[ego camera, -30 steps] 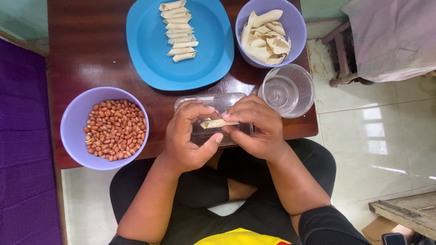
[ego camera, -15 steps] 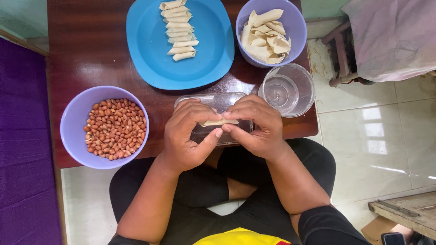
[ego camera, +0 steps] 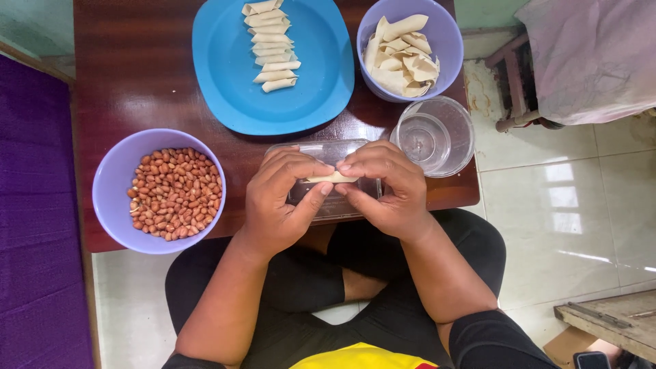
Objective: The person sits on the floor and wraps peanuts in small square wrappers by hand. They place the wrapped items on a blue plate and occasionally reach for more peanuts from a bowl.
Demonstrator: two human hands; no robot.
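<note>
My left hand (ego camera: pixel 280 201) and my right hand (ego camera: pixel 383 188) pinch a small pale pastry roll (ego camera: pixel 333 178) between fingertips, one hand at each end. They hover over a clear rectangular plastic lid (ego camera: pixel 328 152) on the dark wooden table (ego camera: pixel 130 75). A purple bowl of peanuts (ego camera: pixel 174 191) sits left of my left hand. Several finished rolls (ego camera: pixel 270 44) lie in a column on a blue plate (ego camera: pixel 314 75) beyond the hands.
A purple bowl with pale pastry wrappers (ego camera: pixel 403 55) stands at the back right. A clear bowl of water (ego camera: pixel 434 135) sits beside my right hand at the table's right edge. A purple mat (ego camera: pixel 34 225) lies left; a cloth-covered stool (ego camera: pixel 588 55) stands right.
The hands stay in place over the lid; the fingers have closed a little tighter on the roll, which looks more fully rolled.
</note>
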